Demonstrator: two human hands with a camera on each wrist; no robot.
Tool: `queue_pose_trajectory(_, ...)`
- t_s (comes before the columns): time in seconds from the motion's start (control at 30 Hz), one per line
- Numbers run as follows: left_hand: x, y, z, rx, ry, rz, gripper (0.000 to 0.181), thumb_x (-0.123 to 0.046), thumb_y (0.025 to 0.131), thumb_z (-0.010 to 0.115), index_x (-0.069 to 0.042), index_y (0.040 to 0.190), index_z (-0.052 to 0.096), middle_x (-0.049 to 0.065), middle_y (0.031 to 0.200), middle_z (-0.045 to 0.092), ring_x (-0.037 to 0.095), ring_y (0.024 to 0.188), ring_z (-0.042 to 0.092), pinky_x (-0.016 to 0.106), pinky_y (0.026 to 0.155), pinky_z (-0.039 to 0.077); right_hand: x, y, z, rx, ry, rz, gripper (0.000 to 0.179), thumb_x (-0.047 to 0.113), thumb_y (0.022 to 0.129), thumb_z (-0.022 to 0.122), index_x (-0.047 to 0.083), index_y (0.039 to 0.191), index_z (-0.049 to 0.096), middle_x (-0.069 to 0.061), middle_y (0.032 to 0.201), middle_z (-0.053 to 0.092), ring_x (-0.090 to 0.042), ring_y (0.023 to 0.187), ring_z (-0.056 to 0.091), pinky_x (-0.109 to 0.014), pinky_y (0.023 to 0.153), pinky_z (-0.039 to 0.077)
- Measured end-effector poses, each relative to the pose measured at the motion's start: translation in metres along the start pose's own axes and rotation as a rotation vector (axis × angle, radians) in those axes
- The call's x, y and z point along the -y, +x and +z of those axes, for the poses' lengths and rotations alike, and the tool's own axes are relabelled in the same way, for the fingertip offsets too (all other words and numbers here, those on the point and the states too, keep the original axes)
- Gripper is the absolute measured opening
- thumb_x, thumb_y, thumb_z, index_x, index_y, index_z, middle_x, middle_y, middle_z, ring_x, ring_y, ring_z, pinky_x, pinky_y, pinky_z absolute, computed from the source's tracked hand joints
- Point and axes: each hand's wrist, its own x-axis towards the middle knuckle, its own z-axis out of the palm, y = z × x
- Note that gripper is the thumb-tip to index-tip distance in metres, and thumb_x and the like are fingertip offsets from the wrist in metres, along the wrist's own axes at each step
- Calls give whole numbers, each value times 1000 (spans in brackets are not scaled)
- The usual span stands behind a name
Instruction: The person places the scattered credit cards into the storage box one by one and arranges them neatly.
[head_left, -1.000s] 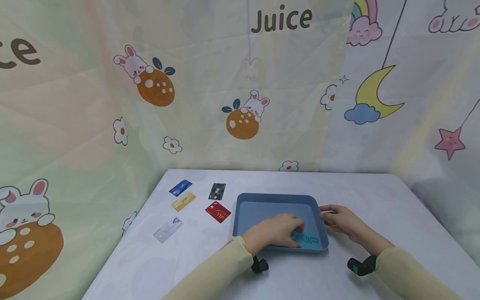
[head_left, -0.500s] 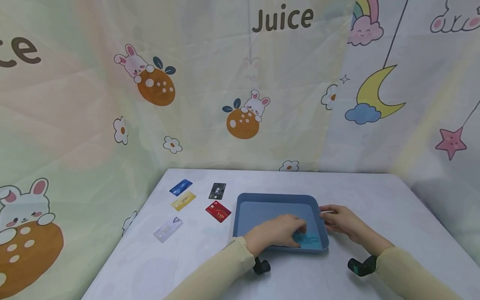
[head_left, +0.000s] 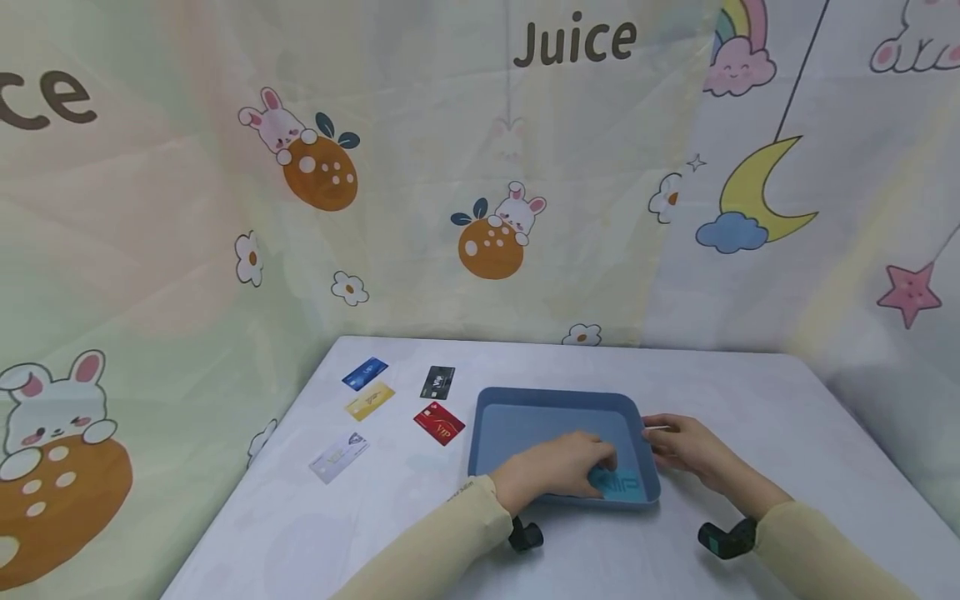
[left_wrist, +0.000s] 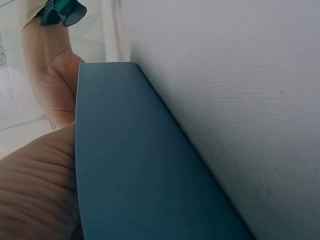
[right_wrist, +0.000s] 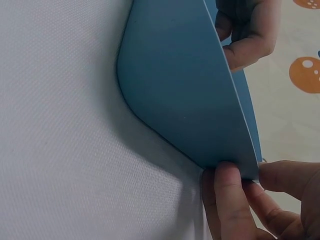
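Observation:
A shallow blue tray point(head_left: 555, 417) sits on the white table, and a teal card point(head_left: 624, 483) with VIP lettering shows at its front right inside. My left hand point(head_left: 558, 465) reaches over the front rim into the tray; its curled fingers and thumb pinch the teal card's left part, which they hide. My right hand point(head_left: 686, 446) is at the tray's right side. In the right wrist view its fingertips point(right_wrist: 229, 175) press the outer wall at a corner, and another fingertip rests at the rim. The left wrist view mostly shows the tray's outer front wall point(left_wrist: 135, 150).
Left of the tray lie a red card point(head_left: 439, 423), a black card point(head_left: 437, 382), a yellow card point(head_left: 370, 402), a blue card point(head_left: 365, 373) and a pale silver card point(head_left: 340, 457). A printed cloth backdrop point(head_left: 405, 250) rises behind the table point(head_left: 262, 533).
The head view has shifted slightly. My left hand has edged a little to the right over the teal card; my right hand stays at the tray's side.

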Motion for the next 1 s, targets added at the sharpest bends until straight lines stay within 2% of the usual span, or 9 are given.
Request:
queue_pose_trajectory(0.43, 2, -3, 0, -7, 30, -18, 38, -37, 90, 81, -23, 123, 69, -11, 115, 66, -2, 99, 58, 11, 86, 46, -1, -1, 0, 12, 13, -12, 57, 21, 106, 57, -13, 148, 41, -31, 135, 59, -17, 100, 69, -33, 85, 61)
queue_pose_trajectory(0.73, 12, -9, -10, -23, 6, -65, 47, -41, 94, 76, -20, 134, 64, -10, 129, 65, 2, 115, 59, 16, 97, 49, -2, 1, 1, 2, 11, -1, 57, 21, 106, 58, -12, 149, 40, -31, 135, 59, -17, 100, 68, -33, 86, 61)
queue_pose_trajectory(1.0, 22, -18, -20, -58, -34, -62, 48, -41, 94, 75, -17, 134, 64, -5, 127, 66, 4, 111, 61, 16, 92, 50, -2, 2, 0, 5, 12, 2, 58, 21, 106, 58, -12, 149, 39, -32, 136, 57, -17, 100, 68, -32, 85, 61)
